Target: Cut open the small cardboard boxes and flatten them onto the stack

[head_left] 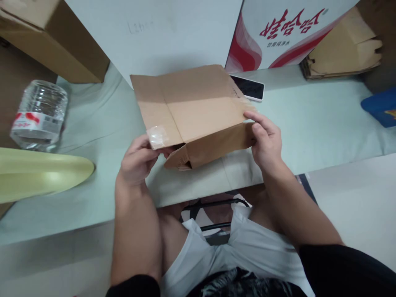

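Observation:
Between my two hands a brown cardboard box is held up over the near edge of the table, partly folded, with a flap hanging down toward me. A strip of clear tape shows at its left corner. My left hand grips that corner, some of its fingers hidden behind the cardboard. My right hand pinches the right end, thumb at the lower flap and index finger along the upper panel's edge. Partly behind the box lies a phone with a dark screen.
A large water bottle and a pale yellow curved object are at left. Brown cartons stand behind them. White boxes line the back. Flattened cardboard and a blue item are at right on the pale green tablecloth.

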A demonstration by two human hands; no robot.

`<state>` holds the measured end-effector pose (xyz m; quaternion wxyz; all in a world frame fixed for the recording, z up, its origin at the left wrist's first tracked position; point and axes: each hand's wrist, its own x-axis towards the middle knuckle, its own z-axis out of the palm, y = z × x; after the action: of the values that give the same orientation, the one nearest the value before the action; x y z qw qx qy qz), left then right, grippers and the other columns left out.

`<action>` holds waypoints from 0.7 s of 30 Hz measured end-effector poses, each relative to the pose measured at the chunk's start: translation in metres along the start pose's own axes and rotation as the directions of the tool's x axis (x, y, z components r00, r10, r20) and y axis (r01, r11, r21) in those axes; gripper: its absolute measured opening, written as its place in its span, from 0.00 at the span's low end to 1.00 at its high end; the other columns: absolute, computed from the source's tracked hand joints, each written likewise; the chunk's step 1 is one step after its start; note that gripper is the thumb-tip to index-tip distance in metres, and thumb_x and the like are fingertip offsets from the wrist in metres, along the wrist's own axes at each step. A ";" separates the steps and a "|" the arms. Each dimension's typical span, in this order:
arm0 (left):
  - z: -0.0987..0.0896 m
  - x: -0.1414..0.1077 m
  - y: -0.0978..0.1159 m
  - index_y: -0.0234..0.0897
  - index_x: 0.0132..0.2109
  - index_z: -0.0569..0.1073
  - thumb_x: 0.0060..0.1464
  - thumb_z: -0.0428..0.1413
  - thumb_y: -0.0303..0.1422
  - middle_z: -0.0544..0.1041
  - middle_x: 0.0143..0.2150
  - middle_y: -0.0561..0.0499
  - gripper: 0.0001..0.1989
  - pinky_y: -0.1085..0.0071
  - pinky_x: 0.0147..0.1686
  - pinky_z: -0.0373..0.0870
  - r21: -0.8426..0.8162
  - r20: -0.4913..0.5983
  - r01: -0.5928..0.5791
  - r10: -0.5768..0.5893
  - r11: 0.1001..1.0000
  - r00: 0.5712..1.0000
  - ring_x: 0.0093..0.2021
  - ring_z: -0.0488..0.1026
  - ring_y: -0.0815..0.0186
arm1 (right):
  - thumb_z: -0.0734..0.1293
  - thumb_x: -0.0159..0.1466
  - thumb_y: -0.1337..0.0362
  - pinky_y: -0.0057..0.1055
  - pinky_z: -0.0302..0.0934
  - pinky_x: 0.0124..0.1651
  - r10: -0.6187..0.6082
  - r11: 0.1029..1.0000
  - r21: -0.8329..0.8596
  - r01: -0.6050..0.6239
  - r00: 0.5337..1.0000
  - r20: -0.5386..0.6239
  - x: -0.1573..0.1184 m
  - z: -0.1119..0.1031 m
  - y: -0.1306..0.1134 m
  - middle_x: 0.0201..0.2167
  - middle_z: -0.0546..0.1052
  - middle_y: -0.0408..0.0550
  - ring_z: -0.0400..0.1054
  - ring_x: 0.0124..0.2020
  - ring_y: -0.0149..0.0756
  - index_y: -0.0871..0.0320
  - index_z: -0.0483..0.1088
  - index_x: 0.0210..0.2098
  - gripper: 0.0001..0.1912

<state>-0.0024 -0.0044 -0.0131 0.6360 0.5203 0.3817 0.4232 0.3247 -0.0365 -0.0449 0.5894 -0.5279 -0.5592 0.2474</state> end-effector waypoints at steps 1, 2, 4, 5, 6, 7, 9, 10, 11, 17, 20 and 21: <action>-0.002 0.001 -0.002 0.42 0.30 0.81 0.42 0.66 0.38 0.81 0.27 0.49 0.07 0.64 0.29 0.73 0.042 -0.011 -0.018 0.018 0.999 1.000 0.28 0.77 0.59 | 0.69 0.66 0.39 0.52 0.68 0.68 -0.003 1.000 -0.005 0.003 1.000 -0.014 0.000 0.000 0.000 0.49 0.85 0.42 0.78 0.56 0.46 0.44 0.83 0.49 0.21; -0.004 0.001 -0.005 0.42 0.30 0.82 0.41 0.66 0.36 0.82 0.29 0.49 0.06 0.64 0.31 0.74 0.087 -0.014 -0.031 0.033 0.996 0.999 0.30 0.78 0.58 | 0.70 0.66 0.40 0.52 0.67 0.69 -0.008 1.000 -0.015 0.008 1.000 -0.026 -0.001 0.001 0.000 0.49 0.85 0.42 0.78 0.56 0.45 0.44 0.83 0.49 0.21; -0.007 0.003 -0.012 0.43 0.34 0.83 0.43 0.65 0.36 0.84 0.35 0.50 0.08 0.62 0.38 0.76 0.138 0.016 -0.037 0.036 0.990 0.999 0.37 0.80 0.55 | 0.71 0.66 0.41 0.53 0.66 0.70 -0.018 0.999 -0.049 0.017 0.999 -0.039 -0.001 0.001 -0.001 0.50 0.85 0.43 0.78 0.57 0.45 0.45 0.83 0.49 0.20; -0.009 0.004 -0.016 0.43 0.37 0.84 0.45 0.63 0.36 0.85 0.38 0.50 0.10 0.60 0.42 0.77 0.141 0.042 -0.030 0.024 0.990 0.999 0.41 0.81 0.53 | 0.71 0.66 0.42 0.53 0.66 0.70 -0.020 0.997 -0.070 0.017 0.999 -0.041 -0.001 0.001 -0.002 0.50 0.85 0.44 0.78 0.57 0.45 0.45 0.83 0.49 0.20; -0.010 0.006 -0.020 0.43 0.40 0.84 0.47 0.62 0.37 0.86 0.41 0.49 0.12 0.58 0.47 0.77 0.136 0.062 -0.025 0.017 0.990 0.998 0.45 0.82 0.52 | 0.71 0.66 0.42 0.53 0.66 0.71 -0.019 0.996 -0.091 0.016 0.999 -0.038 0.000 0.001 -0.003 0.51 0.85 0.45 0.77 0.58 0.45 0.46 0.83 0.49 0.20; -0.011 0.007 -0.024 0.43 0.42 0.85 0.48 0.61 0.38 0.86 0.44 0.49 0.14 0.55 0.51 0.77 0.130 0.076 -0.028 0.018 0.991 0.997 0.48 0.82 0.50 | 0.71 0.66 0.43 0.53 0.65 0.71 -0.016 0.994 -0.110 0.013 0.999 -0.032 0.000 0.001 -0.003 0.51 0.85 0.46 0.77 0.59 0.45 0.47 0.83 0.50 0.20; -0.013 0.008 -0.029 0.43 0.46 0.85 0.49 0.63 0.41 0.86 0.49 0.48 0.17 0.52 0.59 0.74 0.128 0.087 -0.056 0.045 0.990 0.995 0.55 0.80 0.47 | 0.71 0.66 0.44 0.53 0.65 0.71 -0.010 0.991 -0.135 0.007 1.000 -0.021 0.001 0.000 -0.004 0.51 0.85 0.46 0.76 0.59 0.45 0.47 0.83 0.50 0.20; -0.013 0.009 -0.030 0.43 0.47 0.84 0.48 0.66 0.43 0.85 0.52 0.47 0.19 0.51 0.64 0.71 0.134 0.095 -0.074 0.062 0.988 0.994 0.59 0.79 0.46 | 0.71 0.66 0.44 0.53 0.65 0.71 -0.006 0.990 -0.139 0.004 1.000 -0.018 0.001 0.000 -0.004 0.51 0.85 0.46 0.76 0.59 0.45 0.48 0.82 0.50 0.20; -0.012 0.009 -0.030 0.43 0.48 0.84 0.47 0.68 0.45 0.85 0.54 0.46 0.21 0.50 0.67 0.68 0.148 0.110 -0.093 0.077 0.985 0.991 0.62 0.76 0.44 | 0.71 0.66 0.45 0.53 0.65 0.71 -0.002 0.990 -0.140 0.000 1.000 -0.016 0.002 0.000 -0.004 0.52 0.84 0.46 0.76 0.59 0.45 0.47 0.82 0.50 0.20; 0.004 0.007 -0.014 0.41 0.53 0.81 0.50 0.68 0.51 0.84 0.54 0.40 0.28 0.45 0.72 0.64 0.403 0.118 -0.035 -0.014 0.915 0.993 0.68 0.72 0.40 | 0.71 0.66 0.44 0.55 0.63 0.73 0.019 0.993 -0.113 -0.022 0.999 -0.031 0.000 0.003 -0.006 0.52 0.84 0.46 0.75 0.60 0.46 0.46 0.82 0.49 0.19; 0.011 0.008 -0.006 0.41 0.51 0.82 0.48 0.68 0.49 0.84 0.52 0.40 0.26 0.44 0.72 0.63 0.452 0.065 -0.023 -0.007 0.892 0.998 0.65 0.74 0.39 | 0.71 0.67 0.45 0.57 0.63 0.73 0.018 0.991 -0.128 -0.022 0.999 -0.033 0.000 0.003 -0.008 0.52 0.84 0.47 0.75 0.61 0.47 0.47 0.82 0.49 0.18; 0.012 0.008 -0.004 0.41 0.51 0.82 0.46 0.68 0.48 0.84 0.51 0.40 0.26 0.45 0.71 0.65 0.452 0.043 -0.024 0.005 0.892 0.999 0.64 0.75 0.39 | 0.71 0.67 0.46 0.57 0.63 0.73 0.016 0.990 -0.136 -0.021 0.999 -0.032 0.000 0.003 -0.008 0.51 0.83 0.47 0.75 0.61 0.47 0.47 0.82 0.49 0.17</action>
<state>0.0122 -0.0012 -0.0157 0.5021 0.6653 0.4527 0.3167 0.3192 -0.0384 -0.0382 0.5581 -0.5759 -0.5608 0.2059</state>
